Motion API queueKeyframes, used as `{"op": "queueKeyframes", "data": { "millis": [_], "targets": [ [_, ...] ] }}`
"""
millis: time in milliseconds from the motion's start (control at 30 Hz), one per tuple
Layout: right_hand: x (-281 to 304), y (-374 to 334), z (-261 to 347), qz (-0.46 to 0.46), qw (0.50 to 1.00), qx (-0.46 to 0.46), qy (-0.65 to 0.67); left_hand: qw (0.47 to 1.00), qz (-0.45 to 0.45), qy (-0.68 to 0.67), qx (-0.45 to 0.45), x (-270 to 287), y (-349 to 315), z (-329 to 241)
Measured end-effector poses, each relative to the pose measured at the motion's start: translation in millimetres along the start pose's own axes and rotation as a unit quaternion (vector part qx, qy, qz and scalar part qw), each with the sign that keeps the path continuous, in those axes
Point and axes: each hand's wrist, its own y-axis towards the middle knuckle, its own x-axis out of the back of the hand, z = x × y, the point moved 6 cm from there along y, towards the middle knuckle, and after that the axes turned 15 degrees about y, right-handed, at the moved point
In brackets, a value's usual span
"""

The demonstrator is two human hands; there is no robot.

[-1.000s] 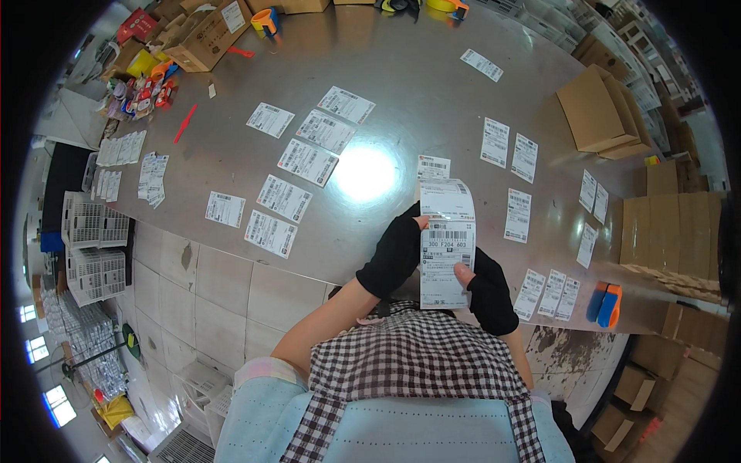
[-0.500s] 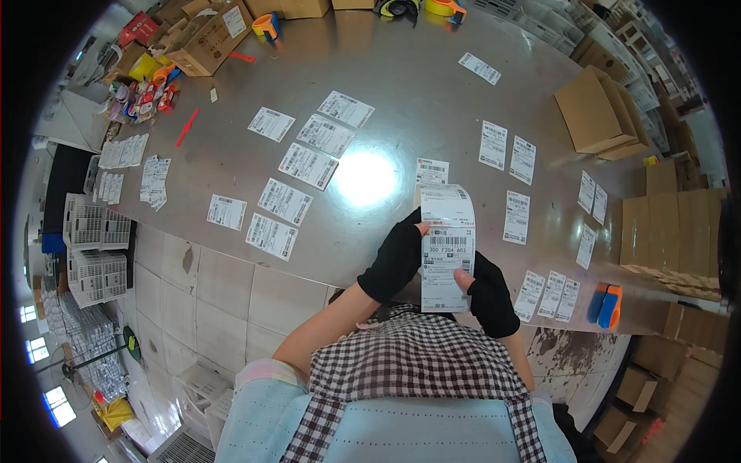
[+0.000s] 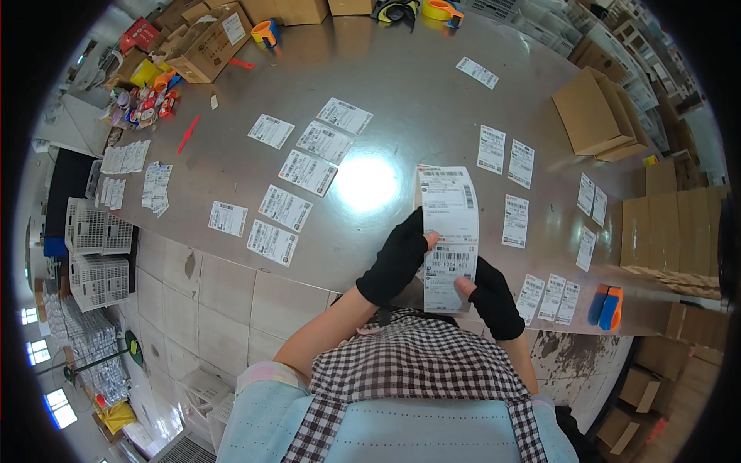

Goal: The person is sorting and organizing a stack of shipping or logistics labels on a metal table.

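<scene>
In front of my chest, both hands hold a strip of white printed shipping labels (image 3: 449, 216), upright and reaching away over the metal table. My left hand (image 3: 397, 258), in a black fingerless glove, grips the strip's left edge with the thumb on its face. Lower on the right edge is my right hand (image 3: 494, 299), gloved the same way, its thumb pressed on the lower label. The other fingers are hidden behind the strip. To the left, several single labels (image 3: 307, 172) lie in loose rows. More labels (image 3: 515, 221) lie to the right.
The metal table (image 3: 409, 85) carries an orange-and-blue tape dispenser (image 3: 606, 307) at its near right edge. An open cardboard box (image 3: 590, 116) stands at the far right. Label stacks (image 3: 157, 187) and a red strip (image 3: 188, 134) lie left. White crates (image 3: 98, 255) stand beyond the left edge.
The far part of the label strip has straightened and flattened, now reaching farther over the table and covering most of a label lying there. Both hands stay nearly in place.
</scene>
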Motion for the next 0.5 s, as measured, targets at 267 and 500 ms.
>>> {"op": "queueKeyframes", "data": {
  "millis": [267,500],
  "targets": [
    [25.1,5.4,22.0,0.086,0.964,0.042,-0.247,0.815,-0.205,0.461,-0.286,12.4,-12.9,-46.6],
    [5.6,6.8,58.3,0.180,0.851,0.233,-0.434,0.766,0.101,0.526,-0.356,-13.7,-3.4,-53.3]
  ]
}}
